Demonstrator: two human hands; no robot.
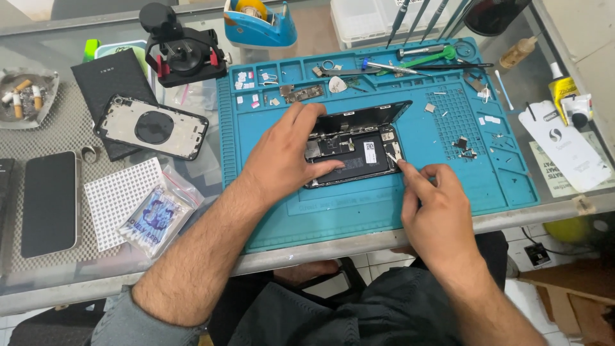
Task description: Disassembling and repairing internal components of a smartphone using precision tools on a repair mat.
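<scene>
An opened black phone [355, 154] lies on a teal repair mat [448, 186], its screen [371, 115] lifted and tilted back along the far edge. My left hand [282, 154] rests on the phone's left side, fingers spread, thumb lying over the battery. My right hand [435, 205] sits at the phone's lower right corner, its index fingertip and thumb pinched on a small metal part [392, 156] inside the body.
Small screws, brackets and a circuit board [301, 94] are scattered in the mat's trays. Screwdrivers and tweezers [410, 64] lie at the back. Left of the mat are a phone rear housing [152, 127], a black phone [50, 202], a swab bag [157, 218] and an ashtray [25, 96].
</scene>
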